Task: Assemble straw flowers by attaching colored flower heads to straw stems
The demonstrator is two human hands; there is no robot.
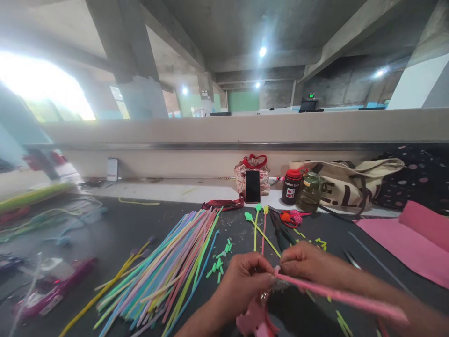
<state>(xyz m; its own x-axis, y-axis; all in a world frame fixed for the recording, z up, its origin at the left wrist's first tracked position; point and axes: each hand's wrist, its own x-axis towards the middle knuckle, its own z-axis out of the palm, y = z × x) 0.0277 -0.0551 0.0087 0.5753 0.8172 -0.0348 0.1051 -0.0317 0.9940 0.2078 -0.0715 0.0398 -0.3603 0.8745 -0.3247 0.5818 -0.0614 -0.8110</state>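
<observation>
A pink pipe cleaner (336,294) runs from my fingertips toward the lower right, passing in front of my right forearm. My left hand (242,276) pinches it close to its end, thumb against forefinger. My right hand (305,262) is closed at the same end, its fingertips partly hidden. Below my left hand shows a pink piece (257,318) whose kind I cannot make out. Just beyond my hands lie a yellow-green stem with a green tip (257,229), a pink stem with a yellow tip (264,229) and a black-handled tool (279,229).
Many pastel pipe cleaners (168,267) lie bundled to the left, beside short green cut pieces (218,264). A magenta glue gun (52,292) is at far left. Behind stand a phone (252,186), a dark bottle (291,187) and a green jar (310,193). Pink sheets (403,238) lie right.
</observation>
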